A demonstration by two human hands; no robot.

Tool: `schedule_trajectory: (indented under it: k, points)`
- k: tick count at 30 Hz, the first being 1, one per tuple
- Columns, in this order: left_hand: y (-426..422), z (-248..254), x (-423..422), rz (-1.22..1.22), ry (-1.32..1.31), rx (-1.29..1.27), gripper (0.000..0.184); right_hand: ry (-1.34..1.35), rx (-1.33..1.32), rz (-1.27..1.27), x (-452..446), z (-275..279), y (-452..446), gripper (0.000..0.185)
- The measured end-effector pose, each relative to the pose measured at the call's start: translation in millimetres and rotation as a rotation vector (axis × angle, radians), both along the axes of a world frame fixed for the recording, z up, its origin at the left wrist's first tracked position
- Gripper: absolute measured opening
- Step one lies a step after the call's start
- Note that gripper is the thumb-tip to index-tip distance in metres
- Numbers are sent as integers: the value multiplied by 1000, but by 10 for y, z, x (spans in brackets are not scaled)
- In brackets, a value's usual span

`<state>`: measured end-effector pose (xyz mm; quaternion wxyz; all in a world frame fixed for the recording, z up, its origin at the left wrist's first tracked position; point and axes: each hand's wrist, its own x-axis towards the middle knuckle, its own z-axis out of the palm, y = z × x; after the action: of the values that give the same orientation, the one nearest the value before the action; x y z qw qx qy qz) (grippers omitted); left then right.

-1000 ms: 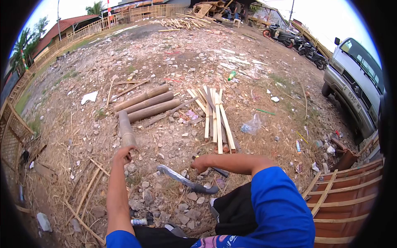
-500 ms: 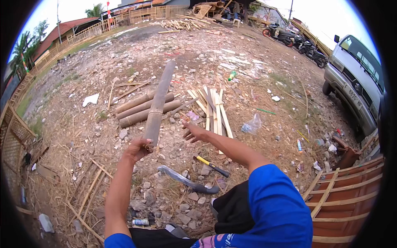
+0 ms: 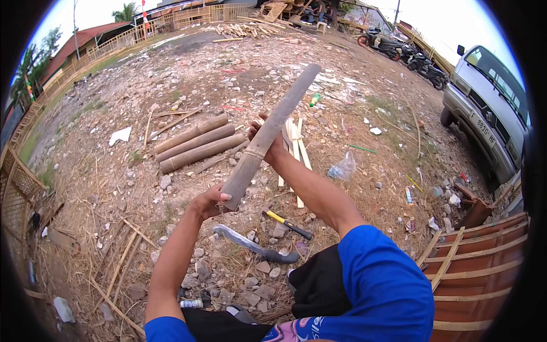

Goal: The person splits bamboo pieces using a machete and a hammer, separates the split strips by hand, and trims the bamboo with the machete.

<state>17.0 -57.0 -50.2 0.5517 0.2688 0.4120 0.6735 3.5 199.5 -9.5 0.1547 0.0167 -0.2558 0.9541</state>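
Note:
A split length of bamboo (image 3: 279, 111) slants up and to the right in front of me. My left hand (image 3: 208, 202) is closed round its near end, thumb on top. Behind its middle is my right hand (image 3: 276, 153), with fingertips showing past the left edge; the palm is partly hidden by the bamboo. Several bamboo pieces (image 3: 199, 145) lie side by side on the ground to the left. Pale split strips (image 3: 302, 151) lie partly behind my right arm. Nearer my legs are a large curved knife (image 3: 242, 239) with a dark handle and a yellow-and-black-handled tool (image 3: 288, 224).
Rubble and dry straw cover the ground. A slatted bamboo panel (image 3: 478, 275) lies at the lower right. A parked silver vehicle (image 3: 484, 108) stands at the right, with motorcycles (image 3: 387, 47) beyond. A pile of bamboo strips (image 3: 250, 30) and a fence (image 3: 194, 16) are at the back.
The bamboo has swung to the right and tilted further over. My right hand has moved from beside it to its middle and taken hold. My left hand has shifted slightly right.

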Motion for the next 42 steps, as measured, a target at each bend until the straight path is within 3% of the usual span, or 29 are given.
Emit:
schedule_trajectory:
  k: [3,6,10,13,17,21,27,32,36,38,40,41,42]
  points:
    - [-132,158,75,36,21,-30,93,-37,105,-61,-53,57,18,30]
    - [-334,-101,-201,130,185,-239,83,-110,261,-191,-36,43,-28,45]
    - [-559,-94,-219,222,90,-344,70,-298,414,-462,-64,120,-116,48]
    - [-562,-118,-146,270,385,-442,63,-359,419,-524,-72,124,-150,49]
    - [-541,-359,-215,460,488,-397,54,-384,324,-507,-2,144,-209,49]
    - [-444,-307,-125,675,415,-308,45,-382,272,-531,-31,123,-135,51]
    - [-349,-207,-286,776,448,-71,24,-561,259,-450,-280,326,105,56]
    - [-245,97,-309,809,664,-26,15,-609,291,-446,-470,501,269,59]
    - [-491,-190,-533,721,882,-290,13,-610,339,-489,-291,429,350,61]
    - [-847,-382,-627,679,1379,-553,23,-691,452,-578,-249,153,513,61]
    - [-1357,-842,-837,956,1250,-740,35,-823,555,-616,-161,-50,670,61]
    - [-1570,-959,-904,1294,1422,-844,38,-887,604,-634,-93,-106,720,60]
    - [-1858,-1041,-1019,1471,1429,-973,38,-885,621,-678,2,-70,698,58]
